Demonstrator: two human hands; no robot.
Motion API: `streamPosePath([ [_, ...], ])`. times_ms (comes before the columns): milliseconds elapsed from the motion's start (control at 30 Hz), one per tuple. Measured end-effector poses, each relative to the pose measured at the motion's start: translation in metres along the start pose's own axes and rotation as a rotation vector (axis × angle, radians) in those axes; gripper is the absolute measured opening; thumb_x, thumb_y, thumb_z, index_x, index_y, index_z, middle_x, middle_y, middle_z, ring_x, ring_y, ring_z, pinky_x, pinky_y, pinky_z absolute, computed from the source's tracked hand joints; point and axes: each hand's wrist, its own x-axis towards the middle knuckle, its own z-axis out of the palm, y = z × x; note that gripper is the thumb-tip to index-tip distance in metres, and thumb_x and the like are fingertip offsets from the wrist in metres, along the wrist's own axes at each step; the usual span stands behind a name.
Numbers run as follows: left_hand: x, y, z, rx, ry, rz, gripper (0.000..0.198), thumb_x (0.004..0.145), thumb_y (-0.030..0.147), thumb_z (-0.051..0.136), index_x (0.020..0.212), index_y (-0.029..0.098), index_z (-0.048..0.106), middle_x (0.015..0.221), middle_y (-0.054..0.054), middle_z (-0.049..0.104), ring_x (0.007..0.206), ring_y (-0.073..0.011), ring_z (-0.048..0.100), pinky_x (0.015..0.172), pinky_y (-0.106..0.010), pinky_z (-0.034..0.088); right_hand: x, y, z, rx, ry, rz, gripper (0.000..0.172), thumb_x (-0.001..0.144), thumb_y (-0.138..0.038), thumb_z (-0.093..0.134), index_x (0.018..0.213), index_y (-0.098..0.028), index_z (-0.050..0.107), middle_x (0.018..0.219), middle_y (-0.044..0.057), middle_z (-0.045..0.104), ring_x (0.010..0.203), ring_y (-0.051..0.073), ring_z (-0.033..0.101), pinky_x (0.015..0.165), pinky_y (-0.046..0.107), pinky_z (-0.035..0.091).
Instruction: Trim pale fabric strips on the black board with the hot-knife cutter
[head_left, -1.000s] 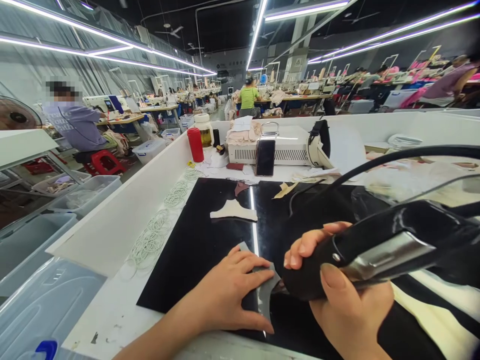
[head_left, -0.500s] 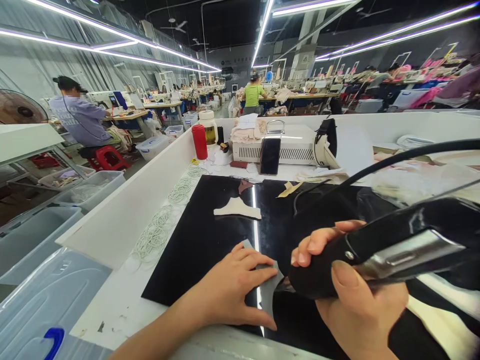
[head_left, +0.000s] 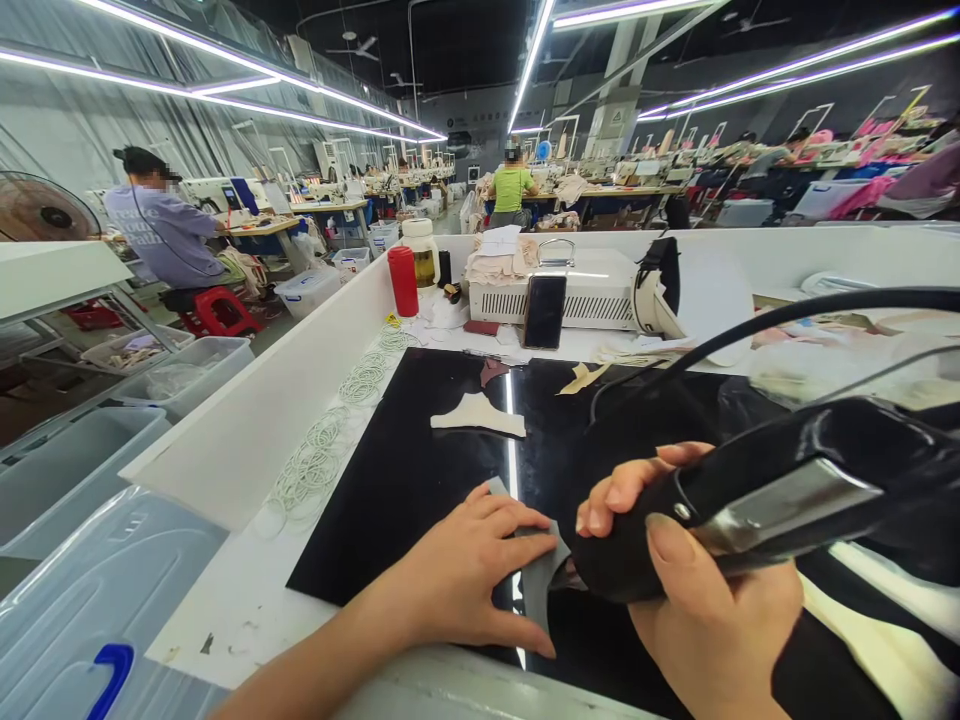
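Here the left hand [head_left: 480, 575] lies spread wide, palm down, over a curved flat grey piece [head_left: 536, 592] resting on a glossy black rectangular board [head_left: 375, 510]. The right hand [head_left: 712, 615] is wrapped around a bulky black handheld tool [head_left: 750, 475] with a shiny metal strip, its tip at the grey piece's right edge. Farther back on the board, a cream-white cut-out piece [head_left: 478, 413] lies apart from both hands
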Motion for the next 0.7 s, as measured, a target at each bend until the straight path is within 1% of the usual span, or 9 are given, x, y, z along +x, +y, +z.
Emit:
streamPosePath([
  [167, 0.000, 0.001, -0.001, -0.007, -0.005, 0.000, 0.072, 0.080, 0.054, 0.082, 0.143, 0.030, 0.056, 0.144, -0.006, 0.059, 0.134, -0.0305, 0.051, 0.125, -0.057, 0.019, -0.008, -0.006, -0.002, 0.029, -0.027, -0.006, 0.031, 0.089, -0.035, 0.075, 0.115, -0.029, 0.059, 0.080, -0.001, 0.061, 0.064, 0.017, 0.060, 0.061, 0.035, 0.058],
  [367, 0.001, 0.002, -0.002, -0.025, -0.007, -0.001, 0.067, 0.081, 0.053, 0.081, 0.140, 0.030, 0.058, 0.144, -0.006, 0.059, 0.135, -0.0307, 0.051, 0.126, -0.056, 0.018, -0.015, -0.003, -0.009, 0.024, -0.089, 0.030, 0.033, 0.091, -0.037, 0.073, 0.119, -0.031, 0.057, 0.084, -0.001, 0.062, 0.067, 0.018, 0.062, 0.065, 0.037, 0.058],
  [500, 0.001, 0.000, 0.000, -0.044, -0.012, -0.008, 0.071, 0.081, 0.055, 0.081, 0.142, 0.031, 0.057, 0.146, -0.005, 0.058, 0.135, -0.0307, 0.051, 0.126, -0.057, 0.016, -0.015, -0.004, -0.011, 0.025, -0.078, 0.050, 0.033, 0.090, -0.038, 0.074, 0.118, -0.031, 0.058, 0.083, -0.001, 0.062, 0.067, 0.018, 0.062, 0.064, 0.037, 0.058],
  [600, -0.001, -0.001, 0.003, -0.078, 0.016, 0.001, 0.070, 0.080, 0.057, 0.081, 0.141, 0.032, 0.057, 0.144, -0.005, 0.059, 0.133, -0.0286, 0.053, 0.126, -0.053, 0.014, -0.016, -0.005, -0.009, 0.004, -0.077, 0.083, 0.032, 0.091, -0.039, 0.073, 0.117, -0.031, 0.057, 0.083, 0.001, 0.063, 0.067, 0.020, 0.064, 0.063, 0.038, 0.059],
  [633, -0.002, -0.002, 0.004, -0.094, 0.035, 0.007, 0.070, 0.080, 0.058, 0.081, 0.141, 0.032, 0.058, 0.143, -0.004, 0.060, 0.133, -0.0278, 0.053, 0.127, -0.051, 0.013, -0.017, -0.005, -0.007, -0.002, -0.059, 0.090, 0.031, 0.091, -0.039, 0.073, 0.116, -0.031, 0.057, 0.082, 0.000, 0.063, 0.066, 0.020, 0.065, 0.063, 0.037, 0.059],
  [700, -0.003, -0.004, 0.006, -0.120, 0.068, 0.018, 0.068, 0.081, 0.058, 0.080, 0.141, 0.033, 0.058, 0.143, -0.003, 0.061, 0.133, -0.0263, 0.054, 0.127, -0.049, 0.012, -0.019, -0.006, -0.001, -0.002, 0.016, 0.123, 0.031, 0.090, -0.040, 0.074, 0.114, -0.032, 0.057, 0.080, -0.001, 0.063, 0.065, 0.018, 0.064, 0.062, 0.034, 0.058],
])
